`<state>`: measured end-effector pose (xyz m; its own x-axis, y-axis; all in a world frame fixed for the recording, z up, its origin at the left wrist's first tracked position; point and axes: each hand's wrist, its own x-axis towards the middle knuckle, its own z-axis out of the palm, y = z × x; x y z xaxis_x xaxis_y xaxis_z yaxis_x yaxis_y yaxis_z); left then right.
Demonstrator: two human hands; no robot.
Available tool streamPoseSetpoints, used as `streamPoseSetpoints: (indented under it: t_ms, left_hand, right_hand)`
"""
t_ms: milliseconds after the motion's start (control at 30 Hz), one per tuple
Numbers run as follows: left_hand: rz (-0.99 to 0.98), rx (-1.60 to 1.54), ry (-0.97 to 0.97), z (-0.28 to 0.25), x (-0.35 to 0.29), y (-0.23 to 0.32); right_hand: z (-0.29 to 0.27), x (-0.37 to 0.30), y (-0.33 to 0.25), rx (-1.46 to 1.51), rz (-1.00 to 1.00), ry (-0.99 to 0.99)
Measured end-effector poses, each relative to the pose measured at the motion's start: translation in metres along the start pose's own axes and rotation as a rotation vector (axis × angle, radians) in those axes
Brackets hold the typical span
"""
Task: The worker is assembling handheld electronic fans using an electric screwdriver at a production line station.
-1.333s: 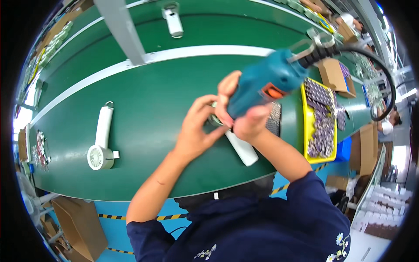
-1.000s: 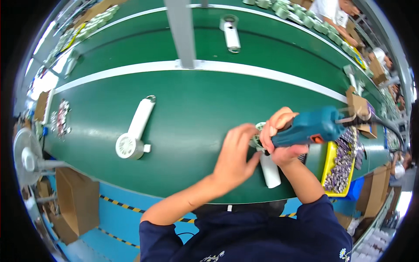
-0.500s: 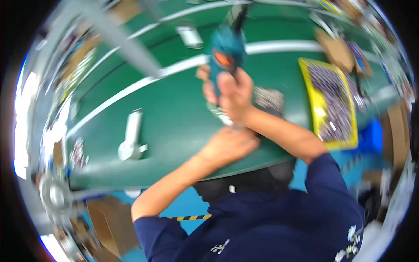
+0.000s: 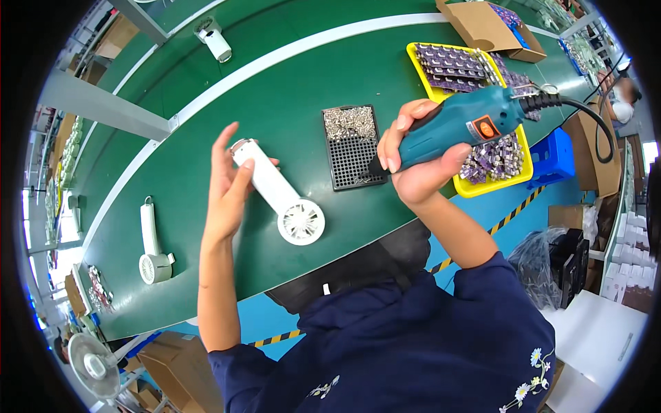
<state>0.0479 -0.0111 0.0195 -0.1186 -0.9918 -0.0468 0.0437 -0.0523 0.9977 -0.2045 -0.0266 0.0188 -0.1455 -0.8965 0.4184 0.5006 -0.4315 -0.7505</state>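
My right hand [image 4: 427, 162] is wrapped round a teal electric screwdriver [image 4: 458, 124], with its cord leading off to the right. The tool's dark front end points left, over the edge of a black screw tray [image 4: 351, 162]. Silver screws heap the tray's far part; a grid of holes fills the near part. In front of me is a white handheld fan [image 4: 272, 182], its round head toward me. My left hand [image 4: 231, 186] is at the handle's far end, thumb on the near side, a fingertip showing beyond it and the index finger stretched out.
A yellow bin [image 4: 525, 162] of small purple circuit boards stands at the right, with an open cardboard box [image 4: 482, 31] behind it. Another white fan [image 4: 149, 241] lies at the left, and one more [image 4: 217, 43] at the back. A grey post [image 4: 103, 107] rises at the left.
My hands have moved apart. The screwdriver has swung from upright over the left hand to tilted at the right, and the white fan now shows clearly at the left. The view has shifted too.
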Motion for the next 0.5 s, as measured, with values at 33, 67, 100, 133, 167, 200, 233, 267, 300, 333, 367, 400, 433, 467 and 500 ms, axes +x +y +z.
streamPoseSetpoints:
  t_ms: [33,67,100,133,167,200,233,267,300,333,367,400,433,467,500]
  left_hand:
    - [-0.025,-0.032,-0.002,0.003,0.0,-0.008]
    - [-0.029,-0.029,0.025,0.007,0.0,-0.016]
    - [0.033,0.064,-0.005,0.006,0.0,-0.028]
    - [0.061,0.108,0.003,0.007,-0.001,-0.034]
    - [0.091,0.151,0.008,0.012,-0.001,-0.036]
    - [0.022,0.153,0.024,0.019,-0.005,-0.03]
    - [0.01,0.338,0.027,0.019,-0.007,-0.031]
    - [0.151,0.551,0.057,0.022,-0.007,-0.029]
    - [0.294,0.764,0.088,0.026,-0.008,-0.025]
    - [0.289,0.759,0.092,0.03,-0.009,-0.02]
    - [0.371,0.832,0.163,0.032,-0.01,-0.015]
    - [0.452,0.905,0.235,0.034,-0.011,-0.011]
    - [0.448,0.906,0.241,0.035,-0.012,-0.007]
    - [0.521,0.879,0.169,0.035,-0.016,-0.002]
    - [0.59,0.851,0.099,0.037,-0.019,0.001]
  right_hand:
    - [0.0,-0.001,0.002,-0.001,0.009,0.002]
    - [-0.001,0.001,0.005,-0.02,0.013,0.012]
    - [-0.001,0.002,0.007,-0.039,0.016,0.021]
    - [-0.001,0.002,0.007,-0.042,0.024,0.018]
    - [-0.001,0.004,0.007,-0.051,0.021,0.027]
    - [0.0,0.006,0.005,-0.059,0.019,0.035]
    - [0.002,0.007,0.003,-0.063,0.023,0.032]
    - [0.005,0.006,-0.001,0.013,0.047,0.036]
    - [0.006,0.006,-0.003,0.089,0.071,0.041]
    - [0.004,0.007,-0.003,0.17,0.016,-0.02]
    - [0.007,0.009,-0.007,0.17,0.021,-0.024]
    - [0.011,0.012,-0.012,0.263,-0.022,-0.045]
    - [0.015,0.016,-0.018,0.358,-0.065,-0.064]
    - [0.019,0.02,-0.024,0.364,-0.058,-0.066]
    - [0.021,0.024,-0.029,0.355,-0.081,-0.191]
